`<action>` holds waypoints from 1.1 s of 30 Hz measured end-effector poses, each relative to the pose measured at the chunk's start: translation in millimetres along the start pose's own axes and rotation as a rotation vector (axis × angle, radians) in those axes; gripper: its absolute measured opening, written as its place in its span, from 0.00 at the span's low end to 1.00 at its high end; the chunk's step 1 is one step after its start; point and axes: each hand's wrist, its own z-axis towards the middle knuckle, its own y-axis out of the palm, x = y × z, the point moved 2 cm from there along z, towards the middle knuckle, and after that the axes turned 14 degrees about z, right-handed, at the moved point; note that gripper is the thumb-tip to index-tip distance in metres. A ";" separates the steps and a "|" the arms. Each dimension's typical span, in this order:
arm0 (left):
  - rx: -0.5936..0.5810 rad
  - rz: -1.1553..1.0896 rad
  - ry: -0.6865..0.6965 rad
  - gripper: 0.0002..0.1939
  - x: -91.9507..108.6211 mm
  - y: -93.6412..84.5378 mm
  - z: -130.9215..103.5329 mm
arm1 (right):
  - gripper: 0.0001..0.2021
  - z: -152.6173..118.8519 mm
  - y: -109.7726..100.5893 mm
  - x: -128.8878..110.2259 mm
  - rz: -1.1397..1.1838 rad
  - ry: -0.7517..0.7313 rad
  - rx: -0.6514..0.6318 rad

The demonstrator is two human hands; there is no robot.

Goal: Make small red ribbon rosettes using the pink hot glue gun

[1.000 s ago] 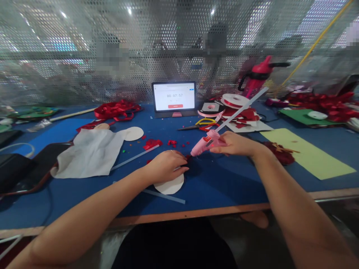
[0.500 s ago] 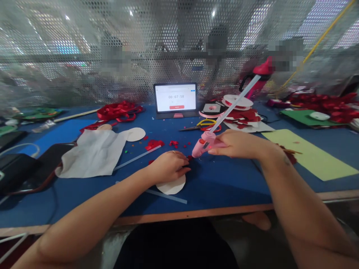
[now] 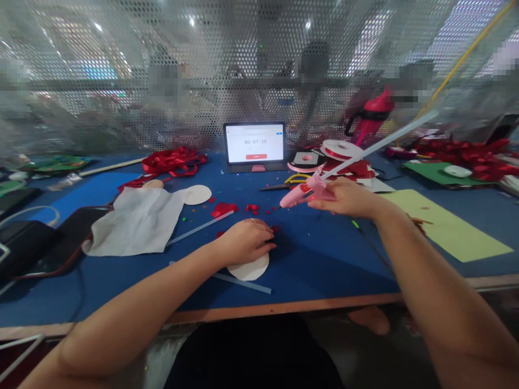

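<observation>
My right hand (image 3: pixel 344 197) is closed on the handle of a pink glue gun (image 3: pixel 304 193), whose nozzle points left. A long pale glue stick (image 3: pixel 381 141) sticks out of its back. Over a round white piece (image 3: pixel 251 268) on the blue table, my left hand (image 3: pixel 249 240) has its fingers curled together. A bit of red material (image 3: pixel 275 229) shows at its fingertips; what the fingers pinch is too hidden to make out. Red scraps (image 3: pixel 224 209) lie beyond this hand, and a loose glue stick (image 3: pixel 243 283) lies nearer the table's front edge.
Scissors (image 3: pixel 284 185) and ribbon spools (image 3: pixel 307 158) lie behind the glue gun, beside a tablet (image 3: pixel 254 143). A white cloth (image 3: pixel 135 221) is at the left, with a phone (image 3: pixel 68 237). Yellow sheet (image 3: pixel 450 224) and pink bottle (image 3: pixel 371 116) are at the right.
My right hand has moved slightly right and up, and the glue gun has tilted, its nozzle now away from my left hand. My left hand has hardly moved.
</observation>
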 end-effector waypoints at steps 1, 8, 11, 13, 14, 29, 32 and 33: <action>0.012 -0.007 0.002 0.13 -0.1 0.0 -0.2 | 0.20 -0.1 1.3 7.5 0.025 0.062 0.024; 0.027 -0.007 0.011 0.13 -0.4 1.2 -1.2 | 0.23 6.0 29.9 41.1 0.325 0.195 0.155; 0.022 -0.002 0.004 0.13 -0.4 1.8 -1.5 | 0.23 14.6 46.9 45.8 0.297 0.199 0.191; 0.022 0.007 -0.005 0.13 -0.5 2.2 -1.6 | 0.22 19.1 55.0 45.3 0.226 0.218 0.174; 0.024 0.010 -0.006 0.13 -0.4 2.3 -1.7 | 0.22 20.4 57.2 44.6 0.197 0.227 0.163; 0.003 0.002 0.004 0.12 0.3 0.6 -0.3 | 0.15 -19.9 26.7 -1.3 -0.012 0.075 -0.190; -0.012 0.020 -0.012 0.12 0.6 0.7 0.4 | 0.09 -9.4 53.6 -28.3 -0.154 -0.099 -0.107; -0.014 0.026 -0.017 0.11 0.5 0.8 0.6 | 0.10 -5.9 63.1 -33.3 -0.212 -0.150 -0.100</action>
